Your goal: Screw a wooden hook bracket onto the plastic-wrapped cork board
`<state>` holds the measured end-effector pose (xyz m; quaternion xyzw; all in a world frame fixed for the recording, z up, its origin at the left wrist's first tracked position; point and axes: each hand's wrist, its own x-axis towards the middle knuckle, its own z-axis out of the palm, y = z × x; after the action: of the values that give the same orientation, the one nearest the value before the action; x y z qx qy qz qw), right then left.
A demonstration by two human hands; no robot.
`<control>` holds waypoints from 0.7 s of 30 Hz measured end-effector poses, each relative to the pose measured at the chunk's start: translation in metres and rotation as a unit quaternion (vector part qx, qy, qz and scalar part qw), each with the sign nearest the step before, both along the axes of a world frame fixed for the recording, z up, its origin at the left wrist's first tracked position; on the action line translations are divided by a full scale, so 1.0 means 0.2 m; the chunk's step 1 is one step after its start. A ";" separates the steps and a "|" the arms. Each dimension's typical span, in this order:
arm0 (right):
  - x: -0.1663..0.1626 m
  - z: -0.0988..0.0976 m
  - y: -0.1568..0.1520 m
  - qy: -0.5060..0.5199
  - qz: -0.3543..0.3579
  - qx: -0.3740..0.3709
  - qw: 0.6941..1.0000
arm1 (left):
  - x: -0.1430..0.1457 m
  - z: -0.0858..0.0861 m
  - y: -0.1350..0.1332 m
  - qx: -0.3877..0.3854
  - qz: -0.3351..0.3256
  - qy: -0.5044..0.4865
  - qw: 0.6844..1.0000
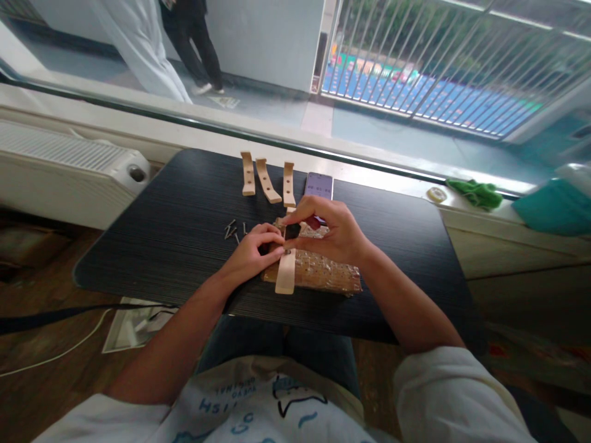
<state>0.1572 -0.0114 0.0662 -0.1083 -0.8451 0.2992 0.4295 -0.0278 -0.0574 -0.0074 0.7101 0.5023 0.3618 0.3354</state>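
A pale wooden piece (285,274) lies across a brown block wrapped in clear tape (325,271), its near end sticking out over the block's front edge. My left hand (257,248) is closed at the piece's left side, thumb and fingertips pressed against it. From the right, my right hand (339,231) arches over the piece with thumb and fingers curled together. Something small and dark (292,231) shows between those fingers; its kind is hidden. A screw head (287,251) seems to show in the wood near the thumbs.
Behind the block stand three similar wooden pieces with holes (248,173), beside a phone (319,184). Several loose screws (231,229) lie left of my left hand. A tape roll (436,195) and green cloth (475,193) rest on the windowsill. People stand beyond the window.
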 end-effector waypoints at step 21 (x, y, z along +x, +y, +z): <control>-0.03 -0.02 -0.02 0.023 -0.050 0.044 0.998 | -0.01 -0.01 0.00 0.006 -0.014 -0.002 1.000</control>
<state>0.1506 -0.0157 0.0616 -0.1240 -0.8410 0.2420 0.4676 -0.0300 -0.0566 -0.0090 0.7183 0.4893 0.3616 0.3375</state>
